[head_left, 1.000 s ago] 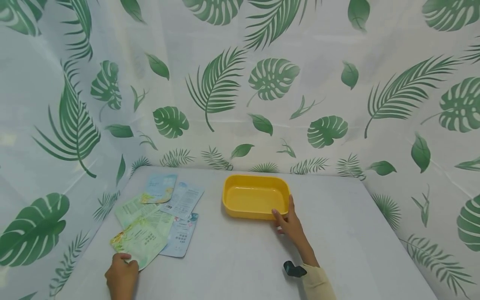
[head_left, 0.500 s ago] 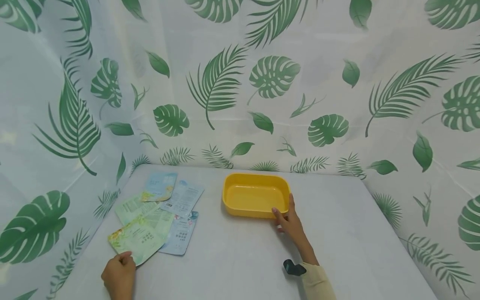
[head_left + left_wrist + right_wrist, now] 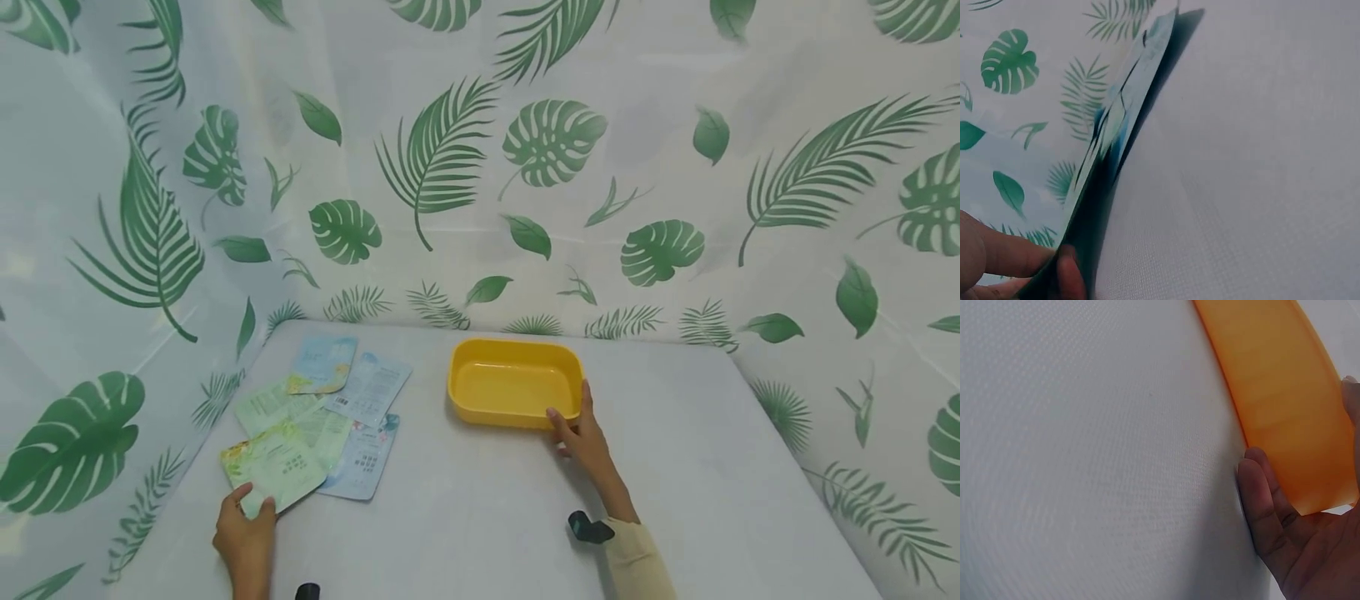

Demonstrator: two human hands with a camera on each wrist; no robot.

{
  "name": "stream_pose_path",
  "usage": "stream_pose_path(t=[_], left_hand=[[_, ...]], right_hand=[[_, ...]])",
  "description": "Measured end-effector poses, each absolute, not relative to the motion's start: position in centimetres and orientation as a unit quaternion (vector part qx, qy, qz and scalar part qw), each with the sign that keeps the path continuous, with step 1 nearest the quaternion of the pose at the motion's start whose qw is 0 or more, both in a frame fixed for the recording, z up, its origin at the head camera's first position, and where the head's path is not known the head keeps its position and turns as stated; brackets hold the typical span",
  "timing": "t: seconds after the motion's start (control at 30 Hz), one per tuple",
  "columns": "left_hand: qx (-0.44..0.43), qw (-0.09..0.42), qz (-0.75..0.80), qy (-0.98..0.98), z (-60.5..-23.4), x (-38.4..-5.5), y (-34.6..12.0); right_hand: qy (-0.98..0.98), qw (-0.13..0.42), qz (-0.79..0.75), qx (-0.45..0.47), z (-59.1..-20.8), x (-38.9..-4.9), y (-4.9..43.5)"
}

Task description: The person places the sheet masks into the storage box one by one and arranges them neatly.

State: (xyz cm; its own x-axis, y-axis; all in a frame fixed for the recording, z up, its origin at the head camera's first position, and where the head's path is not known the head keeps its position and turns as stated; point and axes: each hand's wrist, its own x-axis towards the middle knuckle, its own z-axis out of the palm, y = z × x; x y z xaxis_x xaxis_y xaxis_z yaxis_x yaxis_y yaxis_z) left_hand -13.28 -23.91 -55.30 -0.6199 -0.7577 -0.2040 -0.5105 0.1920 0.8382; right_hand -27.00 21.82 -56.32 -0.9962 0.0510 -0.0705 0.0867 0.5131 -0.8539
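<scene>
While my right hand (image 3: 585, 443) grips the yellow tray (image 3: 491, 415), my left hand (image 3: 246, 535) pinches the green packet (image 3: 277, 467), a pickup likely needing gentle lifting.

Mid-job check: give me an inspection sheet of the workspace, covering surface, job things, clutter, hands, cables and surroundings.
Surface: white tabletop, visible in large bare areas.
Job things: overlapping green and blue packets on the left; yellow container upright near the far edge.
Clutter: nothing seen.
Hands: left hand pinches the nearest green packet; right hand holds the container's near right corner.
Cables: nothing seen.
Surroundings: leaf-print sheeting behind and on both sides.
</scene>
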Motion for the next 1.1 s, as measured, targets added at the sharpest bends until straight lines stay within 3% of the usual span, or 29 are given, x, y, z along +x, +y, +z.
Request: stream_pose_path(t=[0.27,0.4,0.57,0.83,1.1], left_hand=[[0.411,0.180,-0.532,-0.719,-54.0,-13.5,-23.0],[0.407,0.229,-0.566,-0.679,-53.8,-14.1,-22.7],[0.339,0.270,-0.606,-0.667,-53.0,-15.4,-21.6],[0.230,0.192,-0.688,-0.661,-51.4,-17.5,-18.8],[0.191,0.088,-0.732,-0.647,-51.4,-20.1,-15.5]], right_hand=[[0.870,0.012,-0.492,0.037,-55.9,-27.0,22.1],[0.870,0.010,-0.492,0.034,-55.8,-27.0,22.1],[0.871,0.010,-0.490,0.036,-55.8,-26.9,22.2],[0.871,0.012,-0.490,0.037,-55.8,-26.9,22.1],[0.871,0.016,-0.488,0.043,-55.8,-26.8,21.9]])
